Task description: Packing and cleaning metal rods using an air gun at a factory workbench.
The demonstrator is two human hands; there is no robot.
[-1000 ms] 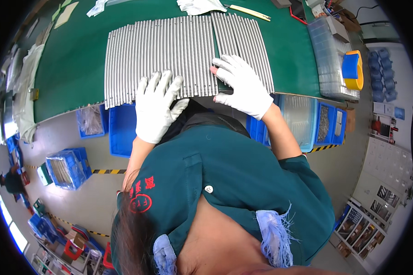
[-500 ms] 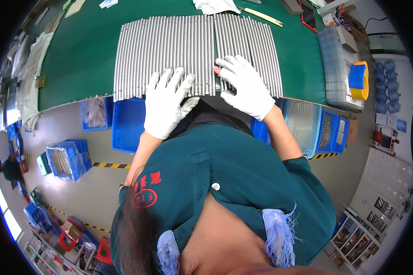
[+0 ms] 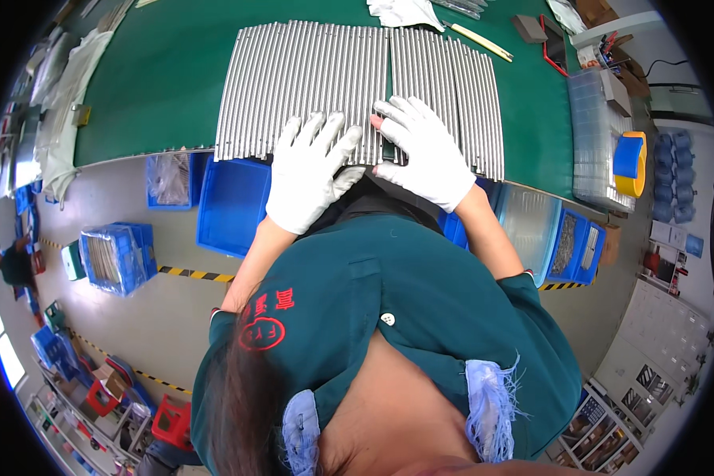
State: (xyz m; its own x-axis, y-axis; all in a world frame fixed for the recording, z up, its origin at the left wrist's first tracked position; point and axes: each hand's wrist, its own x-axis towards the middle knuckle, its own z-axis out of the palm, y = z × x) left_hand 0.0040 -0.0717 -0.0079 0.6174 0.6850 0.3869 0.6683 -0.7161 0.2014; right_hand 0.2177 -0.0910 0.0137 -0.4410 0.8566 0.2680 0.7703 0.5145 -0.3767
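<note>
Many slim silver metal rods lie side by side in a flat row on the green tabletop, their near ends along the table's front edge. A narrow gap divides the row right of its middle. My left hand, in a white glove, rests with fingers spread over the near ends left of the gap. My right hand, also gloved, lies across the rods around the gap, fingers stretched forward. One reddish fingertip shows bare out of the right glove. Neither hand is closed round a rod.
Beyond the rods lie a white cloth and a slim pale-yellow tool. Clear plastic trays with a yellow-and-blue tape roll stand at the right end. Blue bins sit below the front edge.
The whole view has shifted, so table and rods appear farther right. Against the rods, my left hand has slid slightly right and my right hand slightly left, bringing them closer together.
</note>
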